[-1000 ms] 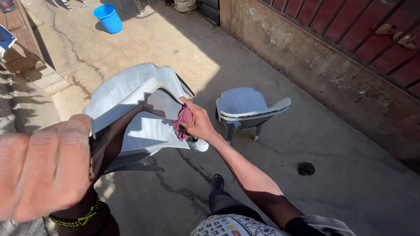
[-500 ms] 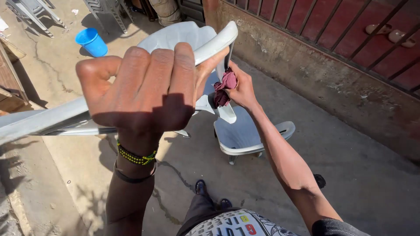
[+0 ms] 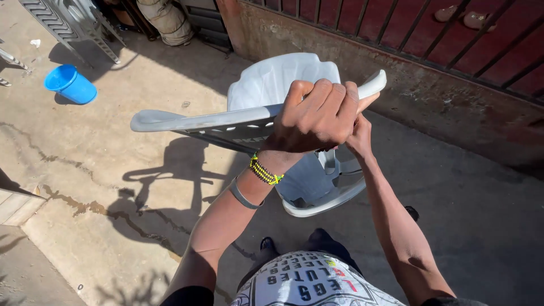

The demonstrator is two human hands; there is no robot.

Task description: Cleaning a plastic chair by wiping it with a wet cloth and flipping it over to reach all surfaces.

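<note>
While the grey plastic chair (image 3: 238, 122) is held up off the ground and tipped on its side in front of the person's chest, its pale seat shell faces the red barred gate (image 3: 453, 34) and one long arm piece runs level from left to right. Around that piece the left hand (image 3: 317, 119) is clenched tight, knuckles up, with a yellow and green beaded band (image 3: 263, 171) at the wrist. Behind it the right hand (image 3: 358, 136) reaches to the chair's underside, mostly hidden, so I cannot tell how it grips. Below lies sunlit cracked concrete (image 3: 113, 187). Well apart to the left, a blue bucket (image 3: 71, 85) stands near stacked grey chairs (image 3: 68, 22).
</note>
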